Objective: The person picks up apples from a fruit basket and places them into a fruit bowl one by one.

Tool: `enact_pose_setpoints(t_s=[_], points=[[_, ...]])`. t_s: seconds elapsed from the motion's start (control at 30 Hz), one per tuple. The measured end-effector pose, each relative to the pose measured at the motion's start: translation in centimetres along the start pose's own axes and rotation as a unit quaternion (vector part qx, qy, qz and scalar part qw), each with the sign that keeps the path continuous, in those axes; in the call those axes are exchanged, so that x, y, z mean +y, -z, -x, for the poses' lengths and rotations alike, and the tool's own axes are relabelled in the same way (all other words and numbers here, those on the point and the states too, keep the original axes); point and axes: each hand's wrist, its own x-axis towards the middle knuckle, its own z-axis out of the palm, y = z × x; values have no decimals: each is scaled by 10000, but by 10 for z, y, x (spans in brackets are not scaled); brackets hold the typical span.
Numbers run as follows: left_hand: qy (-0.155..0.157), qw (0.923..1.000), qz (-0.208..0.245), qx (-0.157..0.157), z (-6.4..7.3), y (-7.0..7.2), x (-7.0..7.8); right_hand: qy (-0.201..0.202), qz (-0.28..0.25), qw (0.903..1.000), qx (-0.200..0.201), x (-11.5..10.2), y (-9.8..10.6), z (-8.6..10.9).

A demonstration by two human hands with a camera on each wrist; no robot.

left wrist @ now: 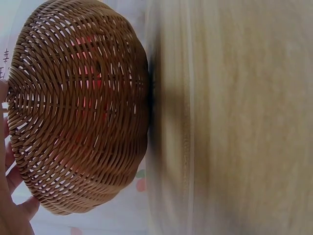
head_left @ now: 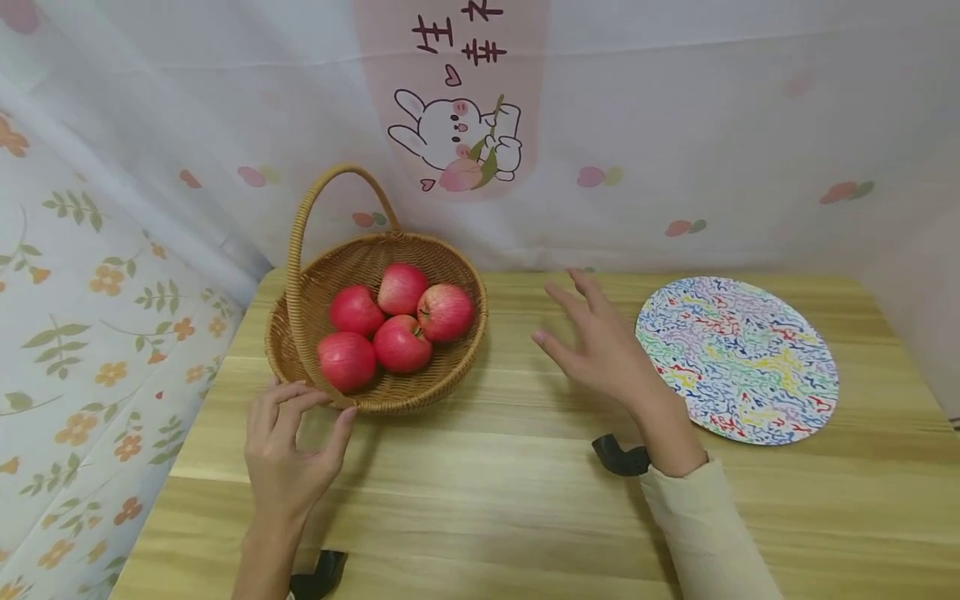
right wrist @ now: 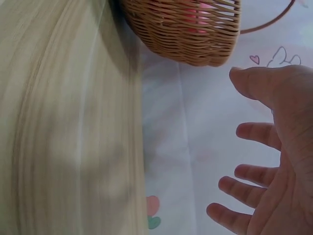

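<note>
A brown wicker basket (head_left: 450,379) with a tall arched handle (head_left: 297,233) stands at the back left of the table. Several red apples (head_left: 402,343) lie inside it. My left hand (head_left: 288,446) holds the basket's near-left rim, its thumb and fingertips at the edge; in the left wrist view the woven side (left wrist: 83,107) fills much of the picture. To the right of the basket, my right hand (head_left: 603,350) hovers over the table with fingers spread, touching nothing. The right wrist view shows that hand (right wrist: 288,152) apart from the basket (right wrist: 190,34).
A round board (head_left: 738,358) with multicoloured squiggles lies on the wooden table (head_left: 480,492), right of my right hand. A white printed cloth (head_left: 637,125) hangs behind the table, and a flowered cloth (head_left: 105,375) hangs along the left side.
</note>
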Motion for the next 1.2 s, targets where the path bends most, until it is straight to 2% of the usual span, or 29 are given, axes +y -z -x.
enact_pose_setpoints(t_s=[0.27, 0.4, 0.63, 0.77, 0.9, 1.2], points=[[-3, 10000, -7, 11, 4, 2, 3, -66, -67, 9996, -248, 1, -8, 6], [0, 10000, 53, 59, 4, 3, 3, 48, -228, 9994, -257, 0, -10, 5], [-40, 9999, 145, -6, 2, -1, -1, 566, -1090, 9924, 47, -13, -10, -3], [-94, 9998, 176, 7, 0, -4, -3, 668, -1232, 9899, 197, -21, -10, -11], [-56, 9999, 117, 16, -1, -3, -4, 805, -1241, 9889, 173, -30, -9, -23], [19, 9999, 100, 6, -2, 1, -2, 1449, -1134, 9829, -8, -58, -9, -55]])
